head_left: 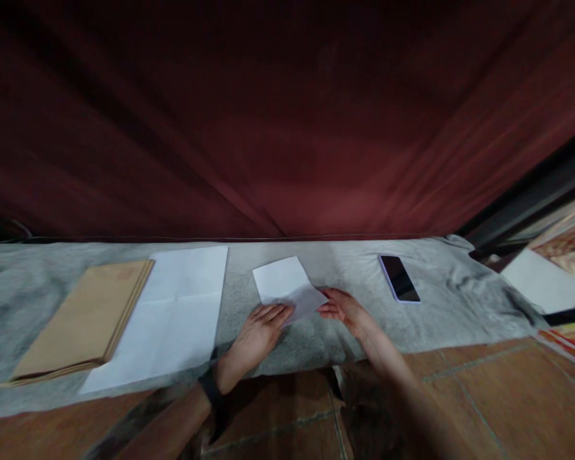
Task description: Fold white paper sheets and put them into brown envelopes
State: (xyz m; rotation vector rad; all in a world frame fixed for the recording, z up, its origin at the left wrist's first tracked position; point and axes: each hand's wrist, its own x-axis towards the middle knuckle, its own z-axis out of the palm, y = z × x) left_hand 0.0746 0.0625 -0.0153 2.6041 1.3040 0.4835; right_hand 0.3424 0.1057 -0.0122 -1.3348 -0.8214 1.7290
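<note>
A white sheet of paper [282, 281], creased across so its near part tilts toward me, is between my two hands. My left hand [261, 329], with a dark band on the wrist, has its fingers closed over the paper's near left edge; its thumb is not clearly seen. At the right corner of the paper, my right hand [342, 310] pinches the edge between its fingers and thumb. To the left lie larger white sheets [182, 306] with visible fold lines. A stack of brown envelopes [86, 306] partly covers them.
A grey cloth [345, 262] covers the low surface. Right of my hands lies a phone [400, 279] with a lilac case. A dark red curtain [287, 128] hangs behind. Tiled floor [508, 396] shows in front, and printed items [570, 342] are at the far right.
</note>
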